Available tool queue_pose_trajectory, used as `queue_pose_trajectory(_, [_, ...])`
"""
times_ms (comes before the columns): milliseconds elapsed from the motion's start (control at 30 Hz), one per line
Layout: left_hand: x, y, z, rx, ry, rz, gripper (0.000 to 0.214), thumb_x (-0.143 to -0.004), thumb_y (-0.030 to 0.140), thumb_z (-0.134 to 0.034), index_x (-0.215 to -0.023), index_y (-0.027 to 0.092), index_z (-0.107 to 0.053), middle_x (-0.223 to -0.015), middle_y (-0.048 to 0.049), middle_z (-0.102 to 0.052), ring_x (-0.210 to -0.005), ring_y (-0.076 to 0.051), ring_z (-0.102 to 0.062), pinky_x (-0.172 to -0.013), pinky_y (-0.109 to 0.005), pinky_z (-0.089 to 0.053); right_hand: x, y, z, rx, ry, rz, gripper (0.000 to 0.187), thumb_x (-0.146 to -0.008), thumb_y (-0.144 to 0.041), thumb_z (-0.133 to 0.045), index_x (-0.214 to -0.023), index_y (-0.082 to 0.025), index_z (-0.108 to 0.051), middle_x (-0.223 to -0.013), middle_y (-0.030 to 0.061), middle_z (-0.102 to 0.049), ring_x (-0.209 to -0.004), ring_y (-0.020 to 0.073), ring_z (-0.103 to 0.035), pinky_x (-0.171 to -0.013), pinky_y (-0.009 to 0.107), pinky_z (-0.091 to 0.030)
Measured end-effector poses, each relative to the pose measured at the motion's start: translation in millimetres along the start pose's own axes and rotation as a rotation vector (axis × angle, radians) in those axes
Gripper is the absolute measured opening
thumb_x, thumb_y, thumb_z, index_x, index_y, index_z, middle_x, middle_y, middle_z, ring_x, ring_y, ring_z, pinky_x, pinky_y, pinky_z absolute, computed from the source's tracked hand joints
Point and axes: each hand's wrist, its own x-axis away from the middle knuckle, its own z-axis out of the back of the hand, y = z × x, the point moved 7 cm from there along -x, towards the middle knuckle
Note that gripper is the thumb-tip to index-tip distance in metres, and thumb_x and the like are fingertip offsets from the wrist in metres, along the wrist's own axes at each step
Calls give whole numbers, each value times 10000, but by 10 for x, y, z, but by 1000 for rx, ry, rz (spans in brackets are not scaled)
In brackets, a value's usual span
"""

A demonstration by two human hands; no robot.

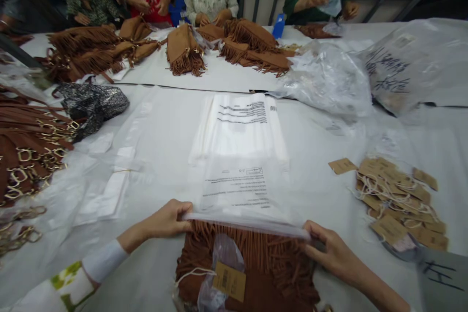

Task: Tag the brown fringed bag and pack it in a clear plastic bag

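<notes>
A clear plastic bag point(241, 190) with printed text lies flat in front of me. My left hand point(170, 219) pinches the left corner of its near edge, and my right hand point(325, 248) grips the right corner. The edge is drawn straight between them. Just below, a brown fringed handbag point(278, 282) lies with its fringe meeting the bag's edge; whether any fringe is inside I cannot tell. On the handbag rest a tan card tag point(229, 281) on white string and a crumpled piece of clear plastic point(226, 253).
A stack of printed plastic bags point(241, 129) lies beyond. Tan tags point(398, 200) are heaped at right, brown straps with gold clasps point(29, 151) at left. Across the table, several people work among fringed handbags point(252, 41). Large plastic sacks point(413, 63) sit at the back right.
</notes>
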Motion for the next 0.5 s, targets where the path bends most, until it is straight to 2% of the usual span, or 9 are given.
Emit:
queue_pose_trajectory(133, [116, 49, -90, -428, 378, -306, 201, -757, 111, -432, -587, 201, -373, -540, 41, -425, -514, -102, -393, -524, -248, -246, 2, 99, -78, 156, 160, 90, 254, -757, -372, -530, -583, -245, -394, -517, -33, -455, -515, 136, -421, -492, 256, -355])
queue_pose_trajectory(233, [275, 119, -175, -628, 535, -480, 232, -788, 72, -401, -604, 213, -404, -535, 21, -465, -506, -120, -423, -514, -270, -248, 72, 123, -124, 240, 257, 226, 295, -755, -326, -496, -531, -251, -320, -486, -20, -427, -493, 145, -413, -485, 271, -338])
queue_pose_trajectory(300, [389, 138, -255, -723, 521, -538, 252, -839, 108, -429, -614, 219, -408, -540, 15, -476, -508, -129, -434, -510, -277, -265, 162, 121, -168, 277, 275, 315, 296, -770, -301, -492, -533, -253, -323, -487, -15, -428, -484, 146, -422, -487, 276, -339])
queue_pose_trajectory(367, [521, 106, -368, -754, 432, -535, 227, -873, 160, -454, -657, 224, -431, -575, 7, -505, -529, -138, -461, -520, -273, -311, 286, 122, -225, 292, 253, 356, 260, -784, -275, -501, -567, -255, -359, -512, -13, -452, -493, 146, -443, -495, 273, -351])
queue_pose_trajectory(500, [834, -54, -579, -614, 254, -402, 107, -895, 176, -416, -881, 242, -499, -790, -45, -622, -688, -168, -576, -629, -271, -451, 561, 99, -369, 221, 85, 298, 145, -815, -252, -494, -685, -252, -430, -635, 7, -535, -581, 152, -507, -555, 271, -408])
